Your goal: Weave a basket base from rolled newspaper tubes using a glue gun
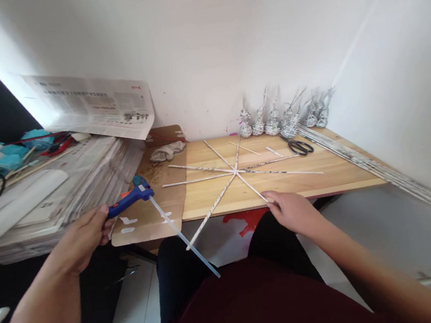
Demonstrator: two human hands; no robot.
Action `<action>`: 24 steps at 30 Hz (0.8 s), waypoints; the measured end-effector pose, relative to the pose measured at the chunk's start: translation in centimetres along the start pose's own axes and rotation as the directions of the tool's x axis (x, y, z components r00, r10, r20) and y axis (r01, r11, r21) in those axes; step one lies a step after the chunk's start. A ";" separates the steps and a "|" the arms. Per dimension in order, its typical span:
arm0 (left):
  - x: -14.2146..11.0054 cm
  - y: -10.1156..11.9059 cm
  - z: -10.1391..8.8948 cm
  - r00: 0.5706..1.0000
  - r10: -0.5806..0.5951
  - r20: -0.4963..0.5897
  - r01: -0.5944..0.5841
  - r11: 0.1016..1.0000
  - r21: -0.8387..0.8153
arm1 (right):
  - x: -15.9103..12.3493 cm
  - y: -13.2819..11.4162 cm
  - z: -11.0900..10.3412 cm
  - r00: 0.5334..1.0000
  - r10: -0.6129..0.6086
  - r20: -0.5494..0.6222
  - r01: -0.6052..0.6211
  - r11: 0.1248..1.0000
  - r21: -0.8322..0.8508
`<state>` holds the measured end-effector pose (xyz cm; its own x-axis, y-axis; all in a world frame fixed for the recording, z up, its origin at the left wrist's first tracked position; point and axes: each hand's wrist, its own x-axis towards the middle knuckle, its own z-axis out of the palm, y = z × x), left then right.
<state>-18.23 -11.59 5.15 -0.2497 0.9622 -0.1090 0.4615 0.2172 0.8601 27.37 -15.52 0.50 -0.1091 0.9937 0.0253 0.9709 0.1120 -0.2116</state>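
Observation:
My left hand [95, 227] is closed round the handle of a blue hot glue gun [129, 199], over the brown board at the left. A long translucent glue stick [181, 236] sticks out of the gun's back end toward me. On the wooden table lies a star of rolled newspaper sticks [215, 204], several arms meeting at one centre. Two of its arms reach past the table's front edge. With thumb and fingers, my right hand [288, 209] pinches the end of the star's front right arm.
Scissors [300, 147] lie behind the star, near several woven paper gourd shapes [273, 121] along the wall. A bundle of paper sticks [377, 168] overhangs the table's right side. Stacked newspapers [94, 184] stand left; a crumpled glove [168, 151] rests on the brown board [162, 179].

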 end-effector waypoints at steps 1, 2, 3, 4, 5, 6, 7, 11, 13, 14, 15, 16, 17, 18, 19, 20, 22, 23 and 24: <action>-0.1 0.3 -0.2 1.000 0.001 0.008 -0.001 1.000 -0.006 | 0.0 -0.5 0.1 1.000 -0.018 0.001 0.018 1.000 0.010; -0.1 0.6 -0.4 1.000 0.000 0.000 0.000 1.000 0.012 | 0.1 -0.9 0.2 0.999 -0.033 0.004 0.033 0.999 0.023; -0.1 0.8 -0.4 1.000 -0.005 -0.014 0.005 0.999 0.040 | 0.1 -1.2 0.3 0.999 -0.048 0.006 0.047 0.998 0.037; 0.1 0.9 -0.4 1.000 -0.013 -0.023 0.015 0.998 0.067 | 0.1 -1.3 0.4 0.998 -0.060 0.007 0.060 0.997 0.052; 0.4 1.0 -0.3 0.999 -0.028 -0.032 0.031 0.995 0.092 | 0.1 -1.3 0.4 0.998 -0.069 0.007 0.068 0.995 0.066; 0.7 1.0 -0.2 0.998 -0.052 -0.041 0.056 0.992 0.112 | 0.0 -1.3 0.4 0.997 -0.075 0.004 0.074 0.994 0.079; 1.0 0.9 -0.1 0.995 -0.081 -0.051 0.087 0.988 0.128 | -0.1 -1.1 0.3 0.997 -0.077 0.002 0.077 0.993 0.091; 1.7 0.3 -0.1 0.990 -0.112 -0.084 0.126 0.973 0.192 | -0.9 -0.4 0.1 0.997 -0.072 0.011 0.070 0.989 0.131; 1.7 -0.1 -0.3 0.993 -0.086 -0.082 0.102 0.970 0.220 | -1.2 -0.1 0.0 0.996 -0.080 0.026 0.075 0.987 0.141; 1.7 -0.2 -0.3 0.993 -0.079 -0.084 0.096 0.969 0.228 | -1.3 0.1 0.0 0.996 -0.084 0.029 0.079 0.987 0.137; 1.7 -0.2 -0.4 0.993 -0.078 -0.086 0.096 0.968 0.230 | -1.3 0.4 0.0 0.996 -0.083 0.027 0.079 0.989 0.124; 1.7 -0.2 -0.3 0.993 -0.079 -0.087 0.097 0.969 0.227 | -1.2 0.7 0.0 0.997 -0.074 0.016 0.072 0.992 0.102; 1.8 -0.1 -0.2 0.993 -0.083 -0.085 0.100 0.970 0.222 | -1.1 1.1 0.0 0.998 -0.055 -0.003 0.055 0.996 0.070; 1.9 -0.1 -0.1 0.993 -0.087 -0.082 0.103 0.972 0.213 | -0.9 1.5 0.0 0.999 -0.029 -0.026 0.029 0.999 0.033; 2.0 0.0 0.0 0.993 -0.092 -0.072 0.105 0.973 0.206 | -0.6 1.8 0.0 0.999 0.001 -0.049 -0.002 1.000 -0.006; 2.1 0.1 0.2 0.994 -0.093 -0.061 0.104 0.974 0.201 | -0.4 2.1 -0.1 0.997 0.027 -0.065 -0.030 0.999 -0.045; 2.4 0.2 0.4 0.995 -0.088 -0.044 0.094 0.979 0.183 | 0.1 2.4 -0.4 0.994 0.051 -0.101 -0.063 0.991 -0.117; 2.4 0.2 0.5 0.995 -0.086 -0.041 0.092 0.981 0.170 | 0.3 2.3 -0.6 0.991 0.047 -0.125 -0.065 0.988 -0.141; 2.4 0.2 0.4 0.996 -0.086 -0.039 0.091 0.984 0.155 | 0.6 2.1 -0.7 0.988 0.030 -0.151 -0.053 0.987 -0.152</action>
<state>-18.36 -9.13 4.89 -0.3210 0.9329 -0.1630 0.5633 0.3265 0.7590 29.48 -14.73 0.77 -0.0465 0.9850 0.1665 0.9964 0.0575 -0.0619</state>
